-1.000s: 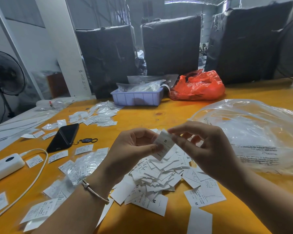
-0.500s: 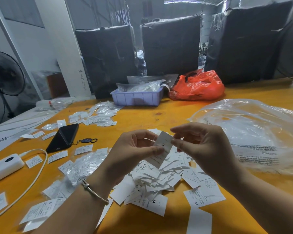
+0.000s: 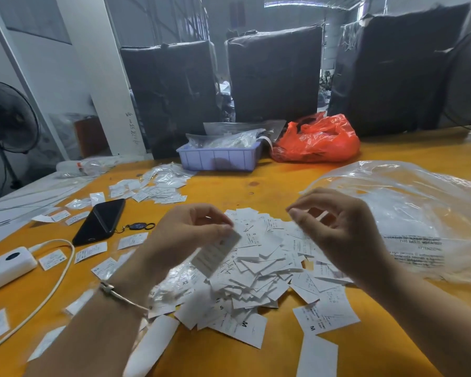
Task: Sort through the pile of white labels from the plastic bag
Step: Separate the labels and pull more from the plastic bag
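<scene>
A loose pile of white size labels (image 3: 264, 268) lies on the orange table (image 3: 256, 180) between my hands. My left hand (image 3: 191, 235) hovers over the pile's left side and pinches one label (image 3: 215, 253), which hangs down, blurred by motion. My right hand (image 3: 337, 229) is raised over the pile's right side with fingers loosely curled; I see nothing held in it. The large clear plastic bag (image 3: 419, 213) lies crumpled at the right, just behind my right hand. Labels marked M and S lie at the pile's near edge.
At the left lie a black phone (image 3: 99, 221), a key fob (image 3: 138, 226), a white power bank (image 3: 6, 265) with its cable (image 3: 57, 281), and scattered sleeved labels (image 3: 152, 186). A lilac tray (image 3: 218, 159) and a red bag (image 3: 318, 140) stand at the back.
Both hands held one label together before. My right hand has let go and moved off to the right; my left hand has swung the label down and left.
</scene>
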A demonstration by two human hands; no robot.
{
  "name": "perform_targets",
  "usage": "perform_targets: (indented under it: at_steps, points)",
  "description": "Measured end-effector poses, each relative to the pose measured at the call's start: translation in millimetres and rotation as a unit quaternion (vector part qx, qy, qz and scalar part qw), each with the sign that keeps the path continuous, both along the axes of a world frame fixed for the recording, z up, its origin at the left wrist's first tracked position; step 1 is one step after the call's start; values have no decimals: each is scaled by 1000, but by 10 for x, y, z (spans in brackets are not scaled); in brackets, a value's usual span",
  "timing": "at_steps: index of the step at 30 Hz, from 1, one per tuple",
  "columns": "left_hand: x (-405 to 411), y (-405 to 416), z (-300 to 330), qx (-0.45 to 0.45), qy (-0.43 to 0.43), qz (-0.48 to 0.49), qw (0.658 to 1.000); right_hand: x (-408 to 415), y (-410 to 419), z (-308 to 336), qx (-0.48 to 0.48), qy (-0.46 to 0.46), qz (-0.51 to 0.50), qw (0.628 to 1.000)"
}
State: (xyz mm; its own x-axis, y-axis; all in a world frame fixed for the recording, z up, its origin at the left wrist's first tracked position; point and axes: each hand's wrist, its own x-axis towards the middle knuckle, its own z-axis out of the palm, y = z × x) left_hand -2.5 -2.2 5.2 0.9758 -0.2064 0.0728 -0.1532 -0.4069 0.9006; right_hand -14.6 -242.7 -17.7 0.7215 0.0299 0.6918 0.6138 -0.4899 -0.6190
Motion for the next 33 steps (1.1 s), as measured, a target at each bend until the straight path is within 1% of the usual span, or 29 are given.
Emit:
perform_targets:
  at_steps: [2,3,4,6,9,12,15,16,17,19,22,24,26,29,31,33]
  points:
    - [71,224,56,34,42,68,996,56,-109,14,-42,-38,-107,993]
    - [103,344,77,45,60,99,992,81,-161,17,-61,-40,-156,985]
    - [130,456,88,61,73,126,987,103,-207,21,-84,-32,-199,976]
    - [171,635,83,110,90,162,976,147,-277,14,-144,12,-263,954]
    - [203,738,38,197,121,180,956,215,-390,-11,-217,95,-323,916]
    - [235,731,-16,273,106,187,938,270,-489,-15,-272,136,-369,878]
    - [252,708,-30,296,77,202,930,303,-544,-16,-369,245,-391,807]
    - [255,699,-28,303,69,202,929,314,-565,-27,-384,268,-393,791]
    - [258,691,-23,312,57,200,927,320,-578,-38,-388,282,-393,784]
    - [254,640,-14,322,12,191,927,333,-610,-64,-385,275,-395,787]
    - [204,491,-16,263,-72,159,949,350,-648,-81,-352,236,-407,809]
    - [157,360,-35,228,-110,128,959,367,-669,-96,-337,215,-410,820]
    - [124,244,-72,206,-131,97,965,382,-676,-108,-332,203,-405,827]
    - [103,115,-128,201,-146,62,967,393,-683,-108,-327,186,-403,834]
    - [96,51,-165,200,-153,47,967,390,-688,-102,-303,151,-399,852]
    - [87,6,-196,197,-156,35,967,369,-683,-90,-258,106,-388,878]
